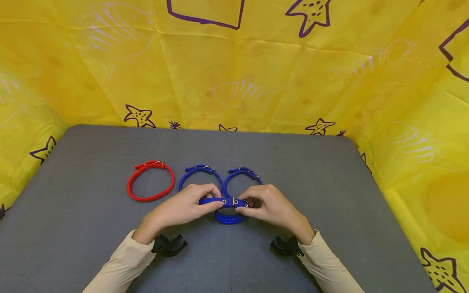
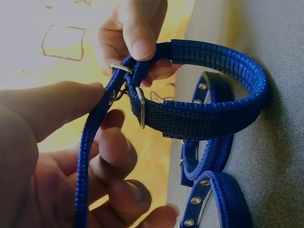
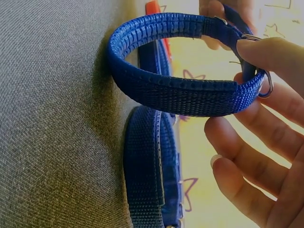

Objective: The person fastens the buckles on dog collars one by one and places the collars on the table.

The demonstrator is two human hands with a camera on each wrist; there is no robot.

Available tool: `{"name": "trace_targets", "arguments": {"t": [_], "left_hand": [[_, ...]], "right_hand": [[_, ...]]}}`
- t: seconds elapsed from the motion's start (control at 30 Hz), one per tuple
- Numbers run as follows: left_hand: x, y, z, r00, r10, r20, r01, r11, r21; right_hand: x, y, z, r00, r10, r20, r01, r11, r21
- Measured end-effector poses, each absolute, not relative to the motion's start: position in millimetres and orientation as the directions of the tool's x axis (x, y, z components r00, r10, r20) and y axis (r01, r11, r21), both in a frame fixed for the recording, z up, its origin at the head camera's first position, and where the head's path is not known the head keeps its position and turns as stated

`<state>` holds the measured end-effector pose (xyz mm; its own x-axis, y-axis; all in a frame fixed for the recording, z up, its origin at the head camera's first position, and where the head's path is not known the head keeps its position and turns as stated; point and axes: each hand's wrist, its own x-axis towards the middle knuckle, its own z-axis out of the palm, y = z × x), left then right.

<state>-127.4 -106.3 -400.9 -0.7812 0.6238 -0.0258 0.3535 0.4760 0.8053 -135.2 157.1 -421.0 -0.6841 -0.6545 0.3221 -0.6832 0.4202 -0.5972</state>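
Observation:
A blue dog collar (image 1: 230, 220) with a padded band, metal buckle and eyelets is held just over the table, its loop closed through the buckle. My left hand (image 1: 187, 202) pinches the loose strap end between thumb and fingers. On the other side, my right hand (image 1: 272, 206) pinches the collar beside the buckle and the metal ring (image 3: 269, 85). Behind the hands lie two more blue collars, one at left (image 1: 181, 183) and one at right (image 1: 226, 185), each buckled into a loop. The fingers partly cover their near sides.
A red collar (image 1: 149, 199), also looped, lies on the grey table (image 1: 91, 228) left of the blue ones. Yellow cloth (image 1: 234, 61) with sea-creature drawings hangs behind the table and at its sides. Black wrist mounts (image 1: 170, 245) sit at both cuffs.

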Motion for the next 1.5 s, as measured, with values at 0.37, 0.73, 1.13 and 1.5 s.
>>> {"name": "trace_targets", "arguments": {"t": [0.37,0.73,1.13,1.5], "left_hand": [[-127.2,-107.4,-399.1,-0.748,0.655,-0.103,0.322,0.495,0.807],[-126.4,-110.6,-397.7,-0.700,0.705,-0.111,0.367,0.490,0.791],[-128.5,-109.6,-401.5,-0.668,0.736,-0.108,0.336,0.428,0.839],[-127.9,-108.4,-402.1,-0.667,0.733,-0.134,0.315,0.440,0.841]], "right_hand": [[-134.2,156.6,-420.5,-0.685,-0.656,0.317,-0.682,0.424,-0.596],[-133.2,156.3,-421.0,-0.698,-0.655,0.289,-0.666,0.446,-0.598],[-133.6,156.1,-421.7,-0.685,-0.667,0.293,-0.679,0.438,-0.590],[-132.9,154.8,-423.2,-0.678,-0.672,0.297,-0.685,0.432,-0.587]]}}
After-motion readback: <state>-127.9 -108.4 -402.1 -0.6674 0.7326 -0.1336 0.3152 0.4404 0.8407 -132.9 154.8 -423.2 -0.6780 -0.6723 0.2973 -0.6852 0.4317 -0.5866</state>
